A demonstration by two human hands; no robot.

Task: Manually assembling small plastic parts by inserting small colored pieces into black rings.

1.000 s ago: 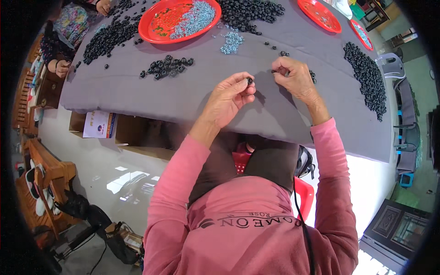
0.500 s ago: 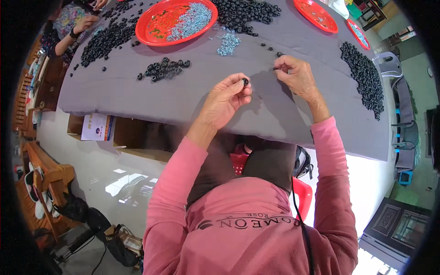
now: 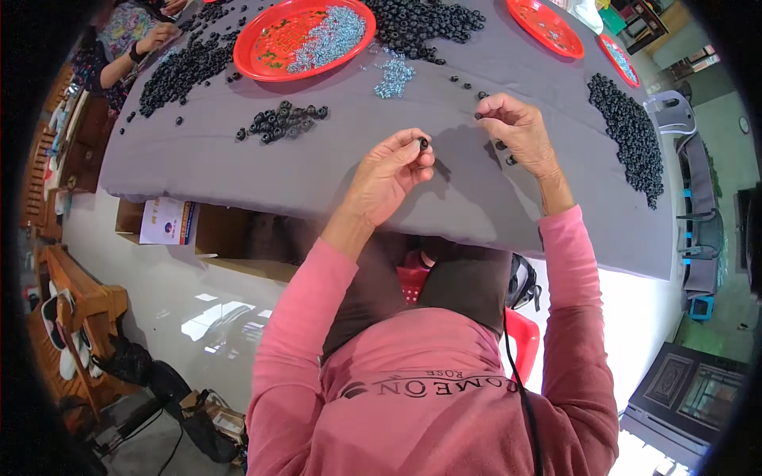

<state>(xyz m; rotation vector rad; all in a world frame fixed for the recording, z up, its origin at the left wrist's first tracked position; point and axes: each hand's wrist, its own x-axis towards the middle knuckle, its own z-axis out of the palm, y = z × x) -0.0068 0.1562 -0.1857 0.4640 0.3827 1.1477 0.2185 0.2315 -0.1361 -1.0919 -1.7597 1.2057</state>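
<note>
Thumb and fingertips of my left hand (image 3: pixel 394 168) pinch a black bead (image 3: pixel 423 143), a small round piece with a hole in its end, held above the grey tablecloth. To its right, the curled fingers of my right hand (image 3: pixel 520 136) close on another small black bead (image 3: pixel 479 116) at the thumb and fingertip. Two more black beads (image 3: pixel 506 152) show just below that palm; whether they are held or lie on the cloth I cannot tell. A few loose beads (image 3: pixel 467 86) rest beyond my right hand. A small cluster of black beads (image 3: pixel 283 120) lies left of my left hand.
A red tray (image 3: pixel 243 59) holds clear bluish small pieces, with a little pile of them (image 3: pixel 394 77) beside it. Big heaps of black beads lie at far left, far middle (image 3: pixel 429 25) and right (image 3: pixel 627 131). Another person's hand (image 3: pixel 159 37) is at the far left.
My right hand has lifted and turned slightly, and two black beads now show below its palm. My left hand keeps its bead almost in place.
</note>
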